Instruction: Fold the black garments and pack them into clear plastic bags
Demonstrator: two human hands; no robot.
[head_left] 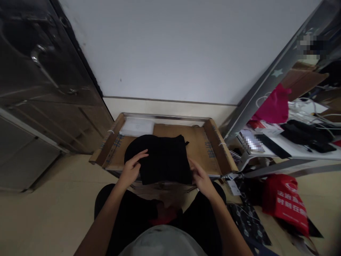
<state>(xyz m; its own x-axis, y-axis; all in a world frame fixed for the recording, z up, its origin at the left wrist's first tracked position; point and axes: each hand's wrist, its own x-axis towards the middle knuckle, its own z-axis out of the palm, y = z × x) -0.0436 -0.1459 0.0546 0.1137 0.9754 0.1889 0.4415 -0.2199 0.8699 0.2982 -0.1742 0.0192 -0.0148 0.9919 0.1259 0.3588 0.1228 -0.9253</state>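
1. Broadly, a pale wall formed the background, and a dark door stood at its left.
2. The low table stood against the wall, directly before the person. Brown cardboard lined its top and turned up along both short sides.
3. A white desk stood at the right and carried a clutter of cables, boxes and dark articles.
4. The black cloth piece lay on the cardboard, near the middle of the table; its left end was rounded, and its lower edge overlapped the table's near edge.
5. A red bag with white lettering lay on the floor below the desk.
6. A bright pink bag occupied the far left part of the desk.
7. The left hand rested on the cloth's left portion, its fingers loosely extended and the thumb apart.
8. The right hand met the cloth's right edge, forefinger outstretched; whether it pinched the edge could not be told.
9. A white packet lay in the table's far left corner.
10. A small tab projected from the cloth's upper right corner.
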